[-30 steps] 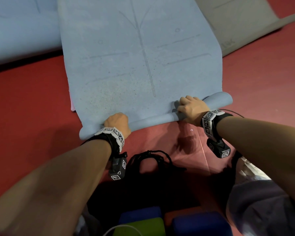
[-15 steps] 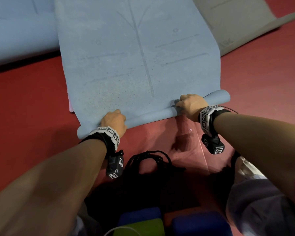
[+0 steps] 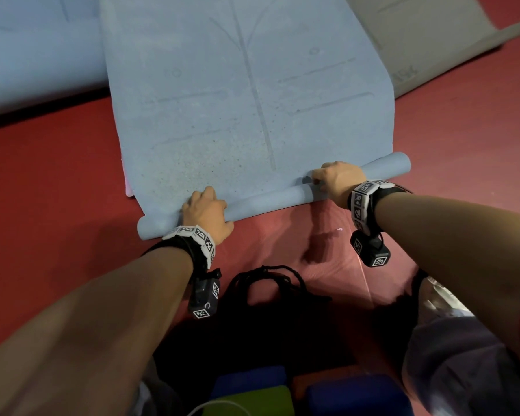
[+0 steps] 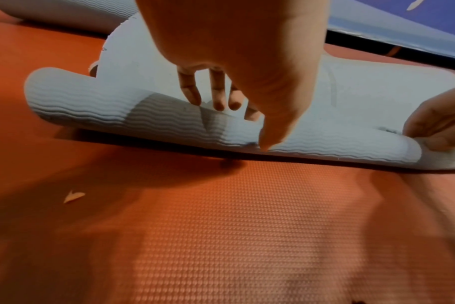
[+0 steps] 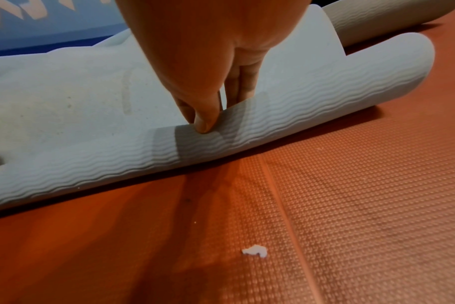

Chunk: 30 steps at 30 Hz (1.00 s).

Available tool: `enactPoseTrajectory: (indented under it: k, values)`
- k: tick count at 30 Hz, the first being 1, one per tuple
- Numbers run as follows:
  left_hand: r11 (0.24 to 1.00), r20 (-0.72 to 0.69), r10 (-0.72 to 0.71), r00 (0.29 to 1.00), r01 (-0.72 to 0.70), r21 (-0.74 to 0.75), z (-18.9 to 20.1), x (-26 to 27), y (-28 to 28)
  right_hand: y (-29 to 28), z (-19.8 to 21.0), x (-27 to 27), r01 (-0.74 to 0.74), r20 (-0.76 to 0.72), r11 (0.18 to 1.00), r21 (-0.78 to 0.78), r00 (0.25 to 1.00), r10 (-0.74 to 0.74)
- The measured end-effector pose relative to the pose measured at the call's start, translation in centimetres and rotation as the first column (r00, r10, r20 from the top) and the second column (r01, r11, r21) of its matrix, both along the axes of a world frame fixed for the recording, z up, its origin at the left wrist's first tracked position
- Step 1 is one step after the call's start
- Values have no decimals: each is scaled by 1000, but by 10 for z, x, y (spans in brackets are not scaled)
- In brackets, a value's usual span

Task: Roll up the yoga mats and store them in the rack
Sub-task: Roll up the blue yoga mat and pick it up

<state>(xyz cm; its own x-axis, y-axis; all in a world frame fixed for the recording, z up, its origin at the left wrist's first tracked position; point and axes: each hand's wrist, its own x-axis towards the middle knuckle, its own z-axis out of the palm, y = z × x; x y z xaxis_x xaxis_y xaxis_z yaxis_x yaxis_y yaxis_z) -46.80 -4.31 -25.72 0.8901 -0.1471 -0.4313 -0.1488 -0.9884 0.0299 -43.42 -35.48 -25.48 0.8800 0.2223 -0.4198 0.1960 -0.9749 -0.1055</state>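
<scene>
A blue yoga mat [image 3: 237, 115] lies flat on the red floor, its near end wound into a thin roll [image 3: 270, 199]. My left hand [image 3: 210, 211] grips the roll close to its left end, fingers curled over the top and thumb on the near side. My right hand [image 3: 333, 178] grips it close to the right end. In the left wrist view the left hand [image 4: 247, 123] has its fingertips [image 4: 190, 90] behind the ribbed roll [image 4: 91, 109]. The right wrist view shows the right hand [image 5: 221, 111] pinching the roll [image 5: 325, 98] between thumb and fingers.
Another light blue mat [image 3: 27, 55] lies at the back left and a grey mat [image 3: 418, 34] at the back right. The red textured floor [image 3: 42, 190] surrounds them. A black strapped bag [image 3: 267, 310] and blue and green blocks [image 3: 249, 397] sit by my knees.
Both hands have moved forward with the roll, which has travelled a little farther up the mat. More of the red floor shows between the roll and the bag.
</scene>
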Motion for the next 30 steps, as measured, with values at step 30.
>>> enactPoseTrajectory:
  k: [30]
  values:
    - [992, 46, 108, 993, -104, -67, 2, 27, 4, -7, -3, 21, -17, 37, 1000, -2, 999, 17]
